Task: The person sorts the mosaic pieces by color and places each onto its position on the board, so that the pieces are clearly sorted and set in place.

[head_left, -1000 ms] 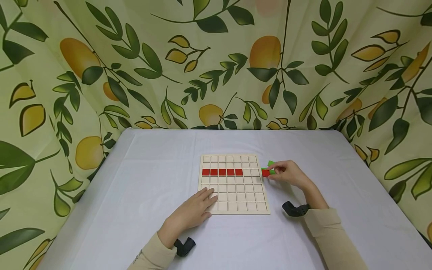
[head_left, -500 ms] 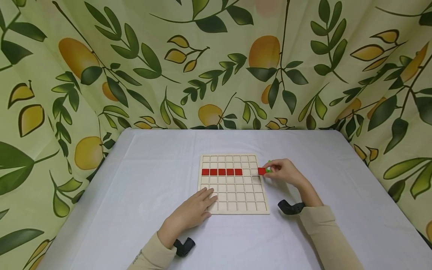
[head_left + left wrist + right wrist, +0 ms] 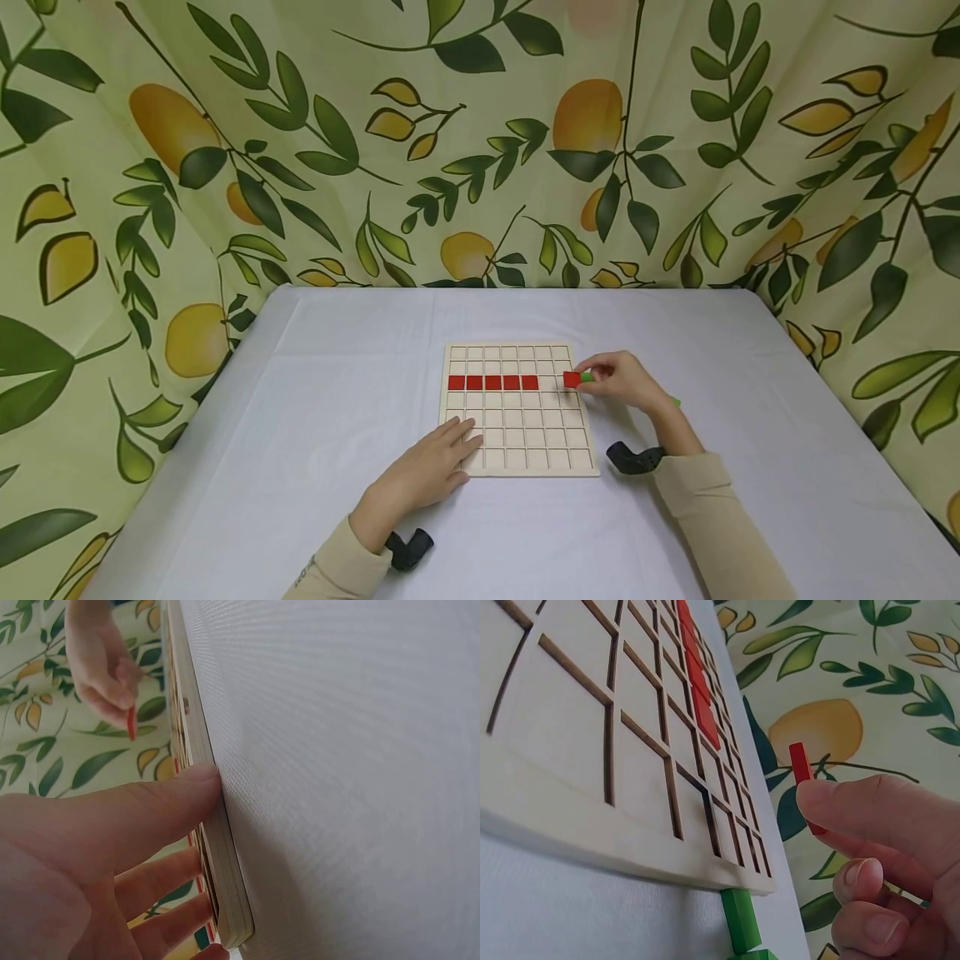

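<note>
A pale wooden grid board [image 3: 525, 437] lies on the table, with a row of several red tiles [image 3: 492, 382] set in one of its upper rows. My right hand [image 3: 627, 382] pinches a thin red square tile [image 3: 800, 761] between thumb and forefinger, raised above the board's right edge. In the right wrist view its other fingers curl inward. My left hand [image 3: 427, 467] rests on the board's lower left corner with fingers extended. The left wrist view shows its thumb [image 3: 176, 796] against the board's near side edge and its fingertips over the top.
Green tiles [image 3: 741, 921] lie beside the board's right edge, partly hidden by my right hand in the head view. Another bit of green [image 3: 677, 402] shows by the right wrist. White cloth [image 3: 337, 358] covers the table; a leaf-patterned curtain [image 3: 480, 167] hangs behind.
My right hand has carried the red tile leftward, from beside the board to over its right edge. My left hand has stayed in place.
</note>
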Action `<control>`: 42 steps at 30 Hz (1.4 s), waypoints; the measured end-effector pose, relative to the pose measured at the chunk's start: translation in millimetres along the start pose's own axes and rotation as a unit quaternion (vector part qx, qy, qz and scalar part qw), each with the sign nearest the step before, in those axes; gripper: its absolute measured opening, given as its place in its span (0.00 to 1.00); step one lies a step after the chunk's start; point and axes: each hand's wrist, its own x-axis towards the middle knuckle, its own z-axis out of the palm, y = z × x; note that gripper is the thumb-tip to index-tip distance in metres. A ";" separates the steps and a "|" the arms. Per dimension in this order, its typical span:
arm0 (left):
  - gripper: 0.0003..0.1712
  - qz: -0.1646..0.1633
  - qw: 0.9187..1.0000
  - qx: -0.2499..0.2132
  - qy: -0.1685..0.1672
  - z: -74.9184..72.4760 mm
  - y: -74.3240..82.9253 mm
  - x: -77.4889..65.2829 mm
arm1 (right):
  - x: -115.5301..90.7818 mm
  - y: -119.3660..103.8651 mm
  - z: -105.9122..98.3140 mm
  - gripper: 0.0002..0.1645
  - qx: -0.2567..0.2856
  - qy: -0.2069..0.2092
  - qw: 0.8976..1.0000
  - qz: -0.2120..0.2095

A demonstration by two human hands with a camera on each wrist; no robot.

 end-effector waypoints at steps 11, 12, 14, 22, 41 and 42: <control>0.28 -0.003 1.000 0.005 0.004 2.4 -1.5 2.0 | 5.7 -6.2 7.3 0.16 0.001 -0.003 1.000 0.010; 0.28 -0.003 1.000 0.006 0.003 2.7 -1.7 2.2 | 6.4 -6.2 8.2 0.16 0.002 -0.003 1.000 0.011; 0.28 -0.003 1.000 0.004 0.003 2.8 -1.8 2.2 | 7.8 -6.1 10.0 0.16 0.005 -0.003 1.000 0.008; 0.28 -0.005 1.000 0.005 0.001 2.1 -1.2 1.6 | 12.6 -6.2 16.2 0.16 0.009 -0.006 1.000 -0.009; 0.28 -0.003 1.000 0.011 0.003 1.3 -0.7 1.4 | 19.7 -4.6 26.4 0.14 0.002 -0.008 1.000 -0.009; 0.28 -0.003 1.000 0.010 0.003 1.0 -0.6 1.2 | 20.0 -4.6 26.8 0.15 0.001 -0.008 1.000 -0.008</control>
